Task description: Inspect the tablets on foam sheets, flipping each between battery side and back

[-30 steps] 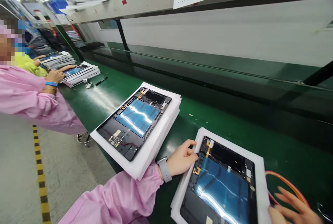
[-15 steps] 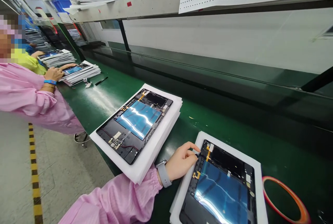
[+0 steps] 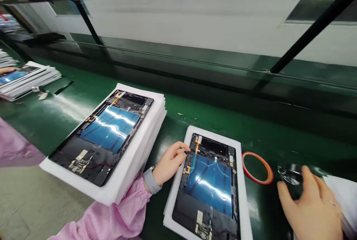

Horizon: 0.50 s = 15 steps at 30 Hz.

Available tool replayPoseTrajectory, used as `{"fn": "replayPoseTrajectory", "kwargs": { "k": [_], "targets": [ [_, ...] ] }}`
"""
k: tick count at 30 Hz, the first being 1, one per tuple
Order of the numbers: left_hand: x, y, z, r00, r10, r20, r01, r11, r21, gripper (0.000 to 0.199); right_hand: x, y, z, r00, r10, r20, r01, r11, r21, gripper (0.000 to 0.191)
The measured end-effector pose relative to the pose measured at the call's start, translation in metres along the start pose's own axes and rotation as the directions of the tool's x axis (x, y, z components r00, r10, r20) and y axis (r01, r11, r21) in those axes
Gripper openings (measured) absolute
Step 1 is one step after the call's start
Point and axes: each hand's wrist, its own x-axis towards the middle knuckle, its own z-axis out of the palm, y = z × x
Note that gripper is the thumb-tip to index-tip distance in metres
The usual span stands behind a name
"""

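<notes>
My left hand (image 3: 170,161), in a pink sleeve with a grey-strapped watch, is curled at the upper left edge of an opened tablet (image 3: 209,175). Thumb and index finger meet that edge; a small dark spot shows at the thumb tip. Blue film covers the middle of the tablet, which lies on white foam sheets (image 3: 245,199). Low on the right, my right hand (image 3: 312,204) has thumb and fingers apart, with nothing visibly held. Just beyond its fingertips is a clear, shiny ring-shaped thing (image 3: 290,174), possibly a tape roll. An orange-red tape ring (image 3: 258,168) lies between tablet and hand.
A second opened tablet (image 3: 103,136) lies on a thick stack of white sheets (image 3: 147,136) to the left. Farther left are a co-worker's stack (image 3: 41,78), a black pen (image 3: 63,88) and a pink sleeve (image 3: 16,143). A black strut (image 3: 312,31) slants behind the bench.
The view has swung right and down, shifting the bench things leftward. My right hand has come into view near the clear ring. My left hand stays at the same tablet edge.
</notes>
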Motion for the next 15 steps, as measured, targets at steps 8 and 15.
{"fn": "replayPoseTrajectory", "kwargs": {
  "k": [8,15],
  "targets": [
    [-0.004,0.007,0.002,1.0,0.013,0.015,-0.013,0.999,0.037,0.016,0.002,-0.001,0.0,0.991,0.133,0.024,-0.134,0.99,0.037,0.067],
    [-0.006,0.009,0.001,0.991,0.115,0.062,-0.118,0.992,0.047,0.014,-0.006,0.008,-0.028,0.971,0.231,-0.068,-0.206,0.944,0.259,0.071]
  ]
}}
